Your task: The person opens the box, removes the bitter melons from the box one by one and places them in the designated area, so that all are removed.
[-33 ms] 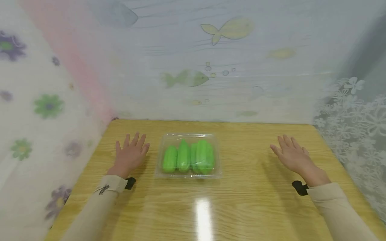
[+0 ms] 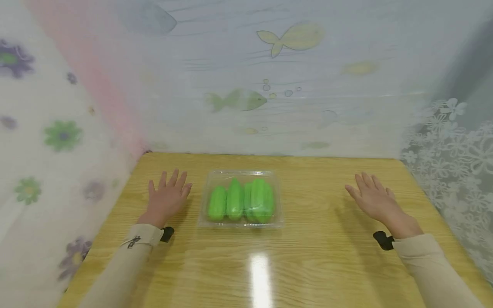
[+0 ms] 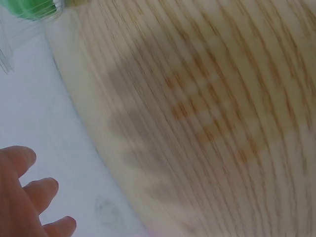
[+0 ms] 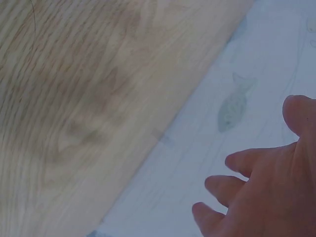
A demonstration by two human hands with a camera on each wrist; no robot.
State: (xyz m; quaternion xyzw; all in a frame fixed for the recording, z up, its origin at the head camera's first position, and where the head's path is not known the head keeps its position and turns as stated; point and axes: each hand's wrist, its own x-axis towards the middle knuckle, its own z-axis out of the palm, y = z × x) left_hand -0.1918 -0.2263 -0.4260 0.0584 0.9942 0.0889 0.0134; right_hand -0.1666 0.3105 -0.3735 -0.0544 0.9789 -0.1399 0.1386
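Observation:
A clear plastic box (image 2: pixel 278 219) sits on the wooden table, left of the middle in the head view. Several bright green, cucumber-shaped pieces (image 2: pixel 235 203) lie side by side inside it, seen through the clear plastic. To its left is my left hand (image 2: pixel 164 201), palm down, fingers straight and spread, holding nothing and apart from the box. My right hand (image 2: pixel 375 200) stretches out well to the right of the box, fingers extended, with nothing in it. A corner of the box and some green (image 3: pixel 29 7) show in the left wrist view.
Under both hands is a wood-grain table (image 2: pixel 308 265) with a bright light reflection near its front. A pale curtain printed with fish (image 2: pixel 231 128) hangs behind it. Flower-patterned cloth (image 2: pixel 61 171) borders the left, and white lace-like flowers (image 2: pixel 439 141) the right.

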